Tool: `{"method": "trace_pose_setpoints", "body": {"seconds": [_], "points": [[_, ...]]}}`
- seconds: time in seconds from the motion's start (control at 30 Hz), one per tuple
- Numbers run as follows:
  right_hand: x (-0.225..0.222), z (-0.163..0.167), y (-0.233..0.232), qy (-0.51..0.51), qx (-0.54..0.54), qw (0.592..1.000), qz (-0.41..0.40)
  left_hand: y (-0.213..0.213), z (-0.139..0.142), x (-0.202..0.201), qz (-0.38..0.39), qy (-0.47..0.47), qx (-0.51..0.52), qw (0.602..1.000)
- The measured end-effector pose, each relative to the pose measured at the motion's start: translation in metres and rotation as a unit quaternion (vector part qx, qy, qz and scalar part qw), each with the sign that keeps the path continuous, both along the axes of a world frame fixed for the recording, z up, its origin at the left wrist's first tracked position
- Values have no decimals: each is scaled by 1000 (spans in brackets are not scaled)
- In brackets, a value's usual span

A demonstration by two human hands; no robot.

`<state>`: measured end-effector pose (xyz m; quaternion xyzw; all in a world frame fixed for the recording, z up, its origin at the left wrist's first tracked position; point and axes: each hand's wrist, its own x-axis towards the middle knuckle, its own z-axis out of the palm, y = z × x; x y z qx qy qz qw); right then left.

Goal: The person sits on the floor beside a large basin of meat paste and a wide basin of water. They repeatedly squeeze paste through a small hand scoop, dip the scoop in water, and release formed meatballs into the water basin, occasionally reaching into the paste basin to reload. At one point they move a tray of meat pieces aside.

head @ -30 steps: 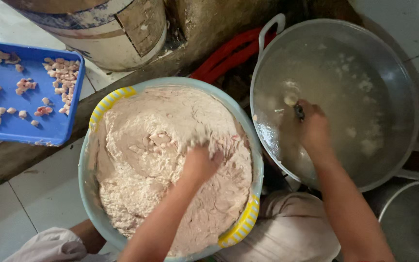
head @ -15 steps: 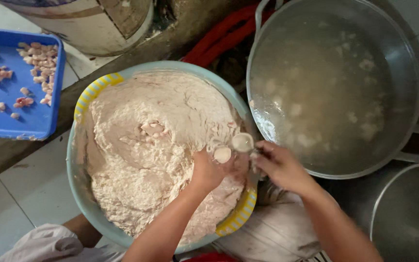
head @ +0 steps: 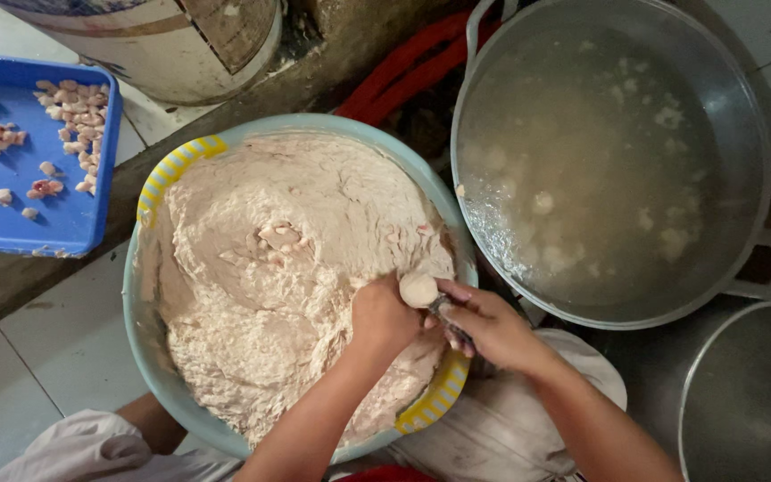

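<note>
Head view, looking straight down. I see the left hand (head: 384,314) curled into a fist over the near right part of the paste (head: 287,268), a pale pinkish mass filling the light blue basin (head: 149,357) with yellow striped handles. A round ball of paste (head: 419,288) sits at the top of this fist, squeezed out between thumb and forefinger; the grip is pressed together around the paste.

The right hand (head: 491,323) is just right of the ball, touching the left hand. Its grip is pinched on a spoon (head: 450,321), dark and mostly hidden by the fingers, with the tip against the underside of the ball.

Beyond the right hand, up and to the right, stands a large metal pot (head: 751,134) of cloudy water with pale balls (head: 543,202) floating in it. A second metal pot (head: 742,402) lies right of the right forearm. Far left of the left hand is a blue tray (head: 55,223) holding small pink chopped pieces (head: 73,103). A pale cloth (head: 510,428) lies under both forearms.
</note>
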<state>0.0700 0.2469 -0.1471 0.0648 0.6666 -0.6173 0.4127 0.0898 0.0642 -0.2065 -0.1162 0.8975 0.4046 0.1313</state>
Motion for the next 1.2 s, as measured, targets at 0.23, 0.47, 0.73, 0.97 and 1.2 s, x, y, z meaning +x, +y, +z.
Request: {"method": "trace_pose_setpoints", "body": {"seconds": [0.23,0.47,0.73,0.97,1.2], "points": [[-61,28,17,75,41,983,-162,-20,-3,7,-32,112,72,991],[-98,42,18,488,373,789,12,-22,6,-40,-77,167,-94,978],[-93,49,35,385,326,857,-103,-6,-1,-34,-131,5,-17,991],[-55,17,46,275,116,936,-187,0,-2,-24,92,36,226,969],[-13,18,24,143,105,984,-21,11,13,-16,48,141,194,970]]}}
